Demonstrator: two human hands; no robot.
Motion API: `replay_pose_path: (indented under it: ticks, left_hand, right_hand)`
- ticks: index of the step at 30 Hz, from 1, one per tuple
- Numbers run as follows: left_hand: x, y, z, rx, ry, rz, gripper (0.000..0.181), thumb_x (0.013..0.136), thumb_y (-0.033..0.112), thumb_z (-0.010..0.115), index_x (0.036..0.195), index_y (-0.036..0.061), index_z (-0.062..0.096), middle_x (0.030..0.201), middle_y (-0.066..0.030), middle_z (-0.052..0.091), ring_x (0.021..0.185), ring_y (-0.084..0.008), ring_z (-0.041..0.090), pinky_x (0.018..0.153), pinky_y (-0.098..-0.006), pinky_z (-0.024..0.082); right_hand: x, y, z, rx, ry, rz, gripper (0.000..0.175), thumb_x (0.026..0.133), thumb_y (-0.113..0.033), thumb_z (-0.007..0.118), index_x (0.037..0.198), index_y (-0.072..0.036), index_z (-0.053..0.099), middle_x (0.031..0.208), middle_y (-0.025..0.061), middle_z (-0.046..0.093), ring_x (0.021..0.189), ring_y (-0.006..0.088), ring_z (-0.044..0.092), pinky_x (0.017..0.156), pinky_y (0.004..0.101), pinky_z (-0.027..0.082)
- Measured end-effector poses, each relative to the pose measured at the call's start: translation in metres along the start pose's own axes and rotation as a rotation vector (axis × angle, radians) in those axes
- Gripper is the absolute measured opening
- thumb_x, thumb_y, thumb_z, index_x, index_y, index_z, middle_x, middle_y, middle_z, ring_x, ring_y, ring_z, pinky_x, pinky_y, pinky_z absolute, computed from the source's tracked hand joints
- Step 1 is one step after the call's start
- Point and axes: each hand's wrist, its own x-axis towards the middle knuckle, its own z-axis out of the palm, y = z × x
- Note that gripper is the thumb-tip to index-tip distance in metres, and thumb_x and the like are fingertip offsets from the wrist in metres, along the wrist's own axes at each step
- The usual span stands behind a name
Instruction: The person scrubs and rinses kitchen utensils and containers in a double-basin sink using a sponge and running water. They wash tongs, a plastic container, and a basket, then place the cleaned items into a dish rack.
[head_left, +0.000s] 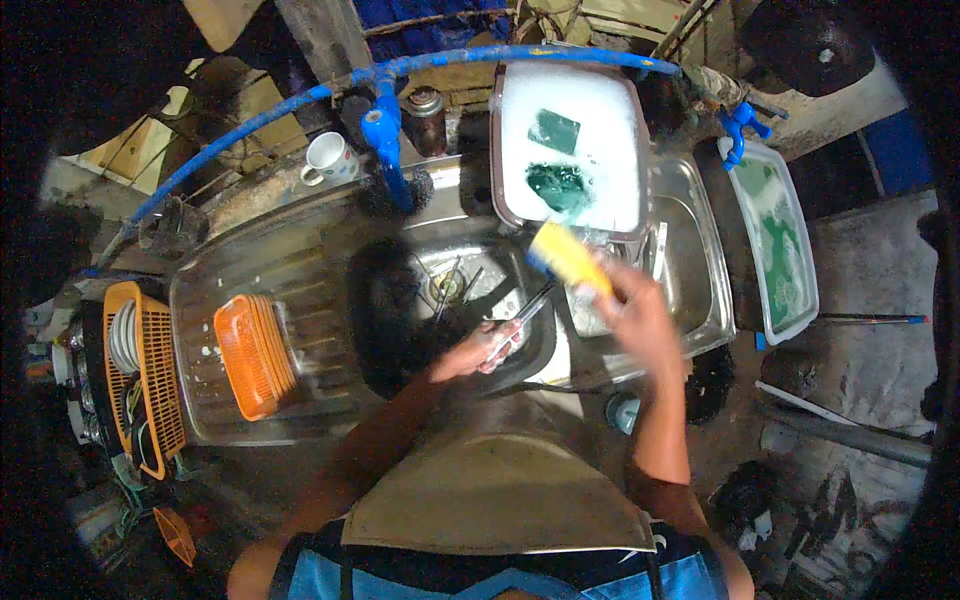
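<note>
My left hand (480, 351) grips soapy metal cutlery (532, 306) over the sink bowl (390, 315); how many pieces it holds is unclear. Blurred by motion, my right hand (639, 307) holds a yellow sponge (574, 259) with a blue patch, just beyond the cutlery's far end. More thin metal utensils (457, 281) lie around the drain. Ahead of the sponge stands a square tub of white suds (517, 180). A dark green flat piece (555, 131), perhaps a scouring pad, rests on the foam, near a gap showing greenish water.
Stacked orange plastic baskets (255, 356) sit on the drainboard (322, 262). Left of it, an orange rack (161, 360) holds plates. Blue pipework (480, 56) with a tap (386, 135) crosses behind, near a mug (331, 157). A tub of greenish water (776, 240) stands right.
</note>
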Motion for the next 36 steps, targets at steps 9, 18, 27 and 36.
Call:
replay_pose_path:
  ticks: [9, 18, 27, 36]
  left_hand:
    - [0.012, -0.009, -0.010, 0.259, -0.062, 0.072, 0.022, 0.108, 0.031, 0.055, 0.106, 0.0088, 0.059, 0.061, 0.0043, 0.045, 0.042, -0.0072, 0.041, 0.036, -0.0272, 0.035]
    - [0.032, -0.009, -0.001, 0.483, 0.050, 0.044, 0.028, 0.110, 0.029, 0.049, 0.115, 0.0032, 0.058, 0.081, -0.0091, 0.063, 0.066, -0.0202, 0.065, 0.053, -0.0377, 0.050]
    - [0.022, -0.028, 0.004, 1.016, 0.404, 0.246, 0.041, 0.101, 0.028, 0.065, 0.126, -0.0027, 0.057, 0.102, -0.0309, 0.067, 0.094, -0.0442, 0.067, 0.084, -0.0526, 0.052]
    - [0.015, -0.024, -0.003, 1.154, 0.456, 0.510, 0.070, 0.099, 0.025, 0.066, 0.159, 0.0115, 0.033, 0.093, -0.0331, 0.068, 0.086, -0.0517, 0.066, 0.079, -0.0561, 0.052]
  right_hand:
    - [-0.046, 0.170, 0.070, -0.489, 0.106, 0.137, 0.064, 0.096, -0.043, 0.068, 0.149, -0.010, 0.051, 0.102, 0.0200, 0.073, 0.084, 0.0423, 0.071, 0.070, 0.0511, 0.059]
    - [-0.036, 0.165, 0.077, -0.458, 0.257, -0.111, 0.057, 0.098, -0.037, 0.066, 0.145, -0.007, 0.056, 0.099, 0.0196, 0.071, 0.083, 0.0389, 0.070, 0.072, 0.0464, 0.058]
    - [-0.042, 0.167, 0.100, -0.472, -0.001, -0.070, 0.051, 0.095, -0.034, 0.067, 0.140, -0.010, 0.063, 0.105, 0.0195, 0.073, 0.086, 0.0385, 0.072, 0.075, 0.0475, 0.060]
    - [-0.042, 0.160, 0.103, -0.372, 0.154, -0.089, 0.051, 0.094, -0.039, 0.069, 0.136, -0.008, 0.065, 0.099, 0.0217, 0.072, 0.083, 0.0442, 0.069, 0.075, 0.0507, 0.056]
